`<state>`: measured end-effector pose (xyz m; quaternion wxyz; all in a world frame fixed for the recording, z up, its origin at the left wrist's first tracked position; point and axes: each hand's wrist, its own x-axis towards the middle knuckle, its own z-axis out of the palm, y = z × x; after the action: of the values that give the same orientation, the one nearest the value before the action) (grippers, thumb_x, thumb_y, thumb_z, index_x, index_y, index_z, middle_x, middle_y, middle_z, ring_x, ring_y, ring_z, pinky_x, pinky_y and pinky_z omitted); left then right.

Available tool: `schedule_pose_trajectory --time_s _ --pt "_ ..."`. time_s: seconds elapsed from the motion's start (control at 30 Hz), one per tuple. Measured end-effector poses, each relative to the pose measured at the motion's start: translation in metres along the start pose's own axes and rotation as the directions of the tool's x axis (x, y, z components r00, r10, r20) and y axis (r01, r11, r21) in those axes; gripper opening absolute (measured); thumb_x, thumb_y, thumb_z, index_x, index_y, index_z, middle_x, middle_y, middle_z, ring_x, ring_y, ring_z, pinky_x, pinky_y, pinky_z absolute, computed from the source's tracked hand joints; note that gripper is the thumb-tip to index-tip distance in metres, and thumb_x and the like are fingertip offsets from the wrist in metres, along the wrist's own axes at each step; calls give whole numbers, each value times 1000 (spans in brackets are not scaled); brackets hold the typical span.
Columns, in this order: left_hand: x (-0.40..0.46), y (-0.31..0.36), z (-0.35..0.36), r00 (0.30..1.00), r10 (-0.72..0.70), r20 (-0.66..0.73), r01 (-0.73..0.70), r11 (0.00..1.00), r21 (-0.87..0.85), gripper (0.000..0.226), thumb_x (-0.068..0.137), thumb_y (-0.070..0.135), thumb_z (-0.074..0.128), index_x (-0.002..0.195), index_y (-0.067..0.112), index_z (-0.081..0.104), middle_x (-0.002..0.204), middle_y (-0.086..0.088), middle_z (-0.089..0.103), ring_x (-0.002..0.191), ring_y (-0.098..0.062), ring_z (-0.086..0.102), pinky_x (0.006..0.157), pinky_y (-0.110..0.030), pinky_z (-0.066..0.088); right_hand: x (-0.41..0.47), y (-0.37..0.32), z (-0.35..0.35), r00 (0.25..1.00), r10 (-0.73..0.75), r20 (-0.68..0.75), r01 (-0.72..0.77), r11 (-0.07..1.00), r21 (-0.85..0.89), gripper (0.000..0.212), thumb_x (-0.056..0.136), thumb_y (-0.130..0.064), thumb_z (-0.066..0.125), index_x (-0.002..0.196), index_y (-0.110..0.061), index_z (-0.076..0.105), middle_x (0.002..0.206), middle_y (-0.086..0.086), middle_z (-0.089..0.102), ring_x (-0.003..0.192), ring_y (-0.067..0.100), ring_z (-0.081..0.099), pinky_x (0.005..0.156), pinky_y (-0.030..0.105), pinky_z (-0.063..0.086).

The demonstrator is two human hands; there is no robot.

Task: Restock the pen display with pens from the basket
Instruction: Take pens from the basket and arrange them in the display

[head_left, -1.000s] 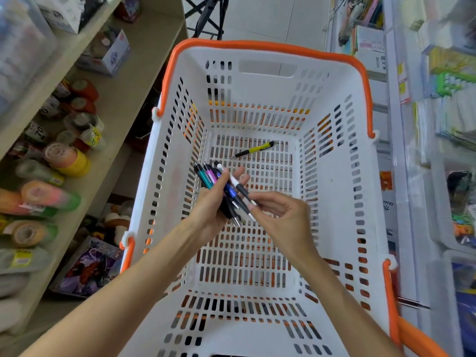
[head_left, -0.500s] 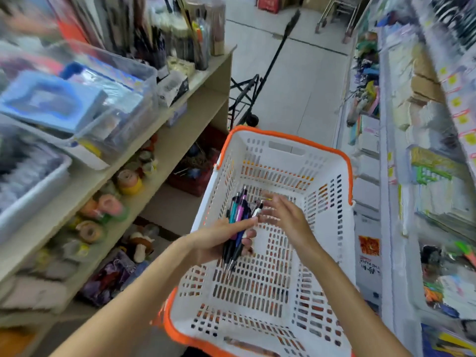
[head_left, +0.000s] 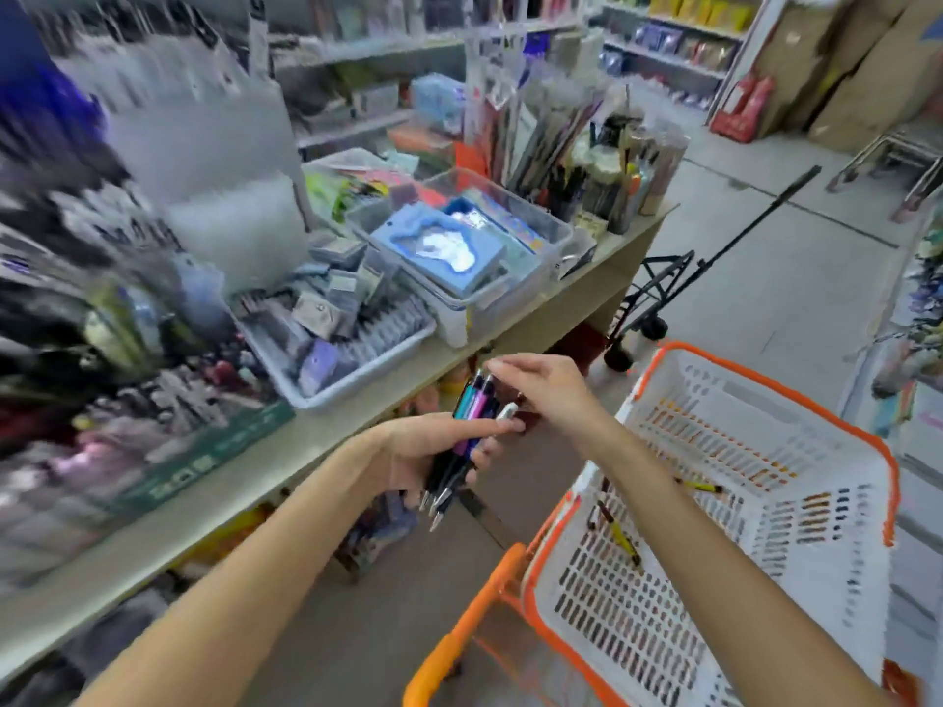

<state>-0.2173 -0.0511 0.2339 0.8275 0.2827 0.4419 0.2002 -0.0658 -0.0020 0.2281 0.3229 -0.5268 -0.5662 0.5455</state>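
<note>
Shop aisles fill the frame: a long beige surface runs from the lower left up to the centre right, crowded with stock and badly blurred at the left. On it, near the middle, sits a grey tray of small packets, and just beyond it a clear plastic tub holding a pale blue package. At the surface's far end stand upright bundles of pens and pencils in cups. Pale grey floor stretches across the upper right, where a black folding trolley stands beside the end of the surface. Shelves of packaged goods line the back wall at the top of the frame, with brown cartons stacked in the top right corner.

At the centre, the left hand grips a bundle of pens, their tips pointing down and their clicker ends up, over the gap between surface and basket. The right hand reaches in from the right with fingers curled, its fingertips pinching at the top ends of that bundle.

At the lower right, a white basket with an orange rim and handle holds two yellow-and-black pens lying loose on its perforated bottom.
</note>
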Motion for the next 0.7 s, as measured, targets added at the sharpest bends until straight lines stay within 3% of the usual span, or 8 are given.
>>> schedule_pose_trajectory --time_s 0.07,0.17,0.23,0.4,0.47,0.57,0.7 --pt "-34 7 -26 999 39 -20 -39 999 2 31 79 29 63 109 20 57 58 10 44 44 0 41 44 -12 37 10 -26 38 1000 6 22 -5 1000 -16 6 83 -26 72 88 -23 73 86 -7 73 89 8 67 79 28 53" --pt "-78 18 -61 994 79 -80 -80 997 -1 12 93 25 55 102 19 58 59 9 42 45 -1 39 45 -13 35 19 -63 89 996 25 86 -21 999 -47 14 79 -29 75 91 -22 75 91 -3 74 93 14 68 82 29 52" --pt "-107 25 -83 987 117 -108 -119 993 -10 14 98 25 48 107 17 56 58 10 43 44 -1 39 44 -12 35 23 -88 118 991 12 137 -5 999 -51 15 80 -29 75 92 -21 76 91 -2 74 92 14 69 85 31 53" --pt "-177 43 -140 942 251 -221 -261 965 -17 10 95 25 55 92 16 58 60 8 49 44 0 43 41 -13 38 30 -147 193 962 -65 266 61 998 21 17 95 -28 55 95 -26 71 87 -8 71 76 4 65 64 17 52" --pt "-202 52 -156 927 290 -239 -301 954 -10 17 96 27 54 84 14 53 58 7 47 42 -1 44 40 -14 40 33 -164 217 948 -88 307 77 996 49 20 98 -29 51 102 -26 70 96 -4 70 77 8 63 69 21 54" --pt "-230 63 -178 836 409 -365 -429 903 30 15 95 26 56 89 13 52 58 7 50 41 -1 44 39 -14 39 40 -183 250 943 -53 328 47 999 26 20 96 -33 53 99 -21 70 91 -1 69 78 11 65 87 31 53" --pt "-242 73 -201 641 551 -535 -479 831 283 24 95 31 57 79 13 55 61 3 56 44 -4 49 43 -18 41 50 -198 269 932 -56 358 94 992 -87 22 93 -34 58 98 -17 71 101 2 73 90 12 67 81 26 52"
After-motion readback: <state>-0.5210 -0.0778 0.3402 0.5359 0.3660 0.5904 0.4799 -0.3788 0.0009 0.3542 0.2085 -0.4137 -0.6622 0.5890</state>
